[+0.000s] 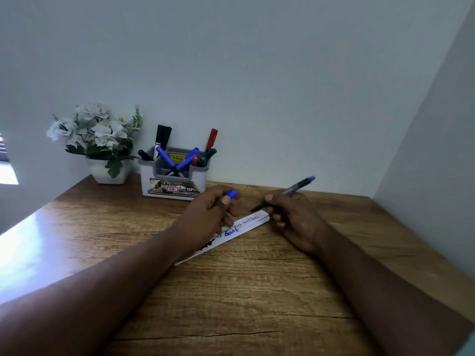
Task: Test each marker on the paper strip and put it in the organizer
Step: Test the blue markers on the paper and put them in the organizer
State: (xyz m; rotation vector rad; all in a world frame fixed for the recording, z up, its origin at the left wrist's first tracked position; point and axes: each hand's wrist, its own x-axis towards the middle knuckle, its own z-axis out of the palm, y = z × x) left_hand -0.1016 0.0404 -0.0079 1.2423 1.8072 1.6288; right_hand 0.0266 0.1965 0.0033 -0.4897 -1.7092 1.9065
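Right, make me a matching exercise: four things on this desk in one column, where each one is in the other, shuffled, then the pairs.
Things:
1. blue cap
2. uncapped marker
3. paper strip
4. flower pot

Places:
A. left of the organizer
B. in the right hand
C. flat on the desk, under the left hand
D. between the left hand's fingers

Pairs: 1-D, 2-B, 3-C, 4-A
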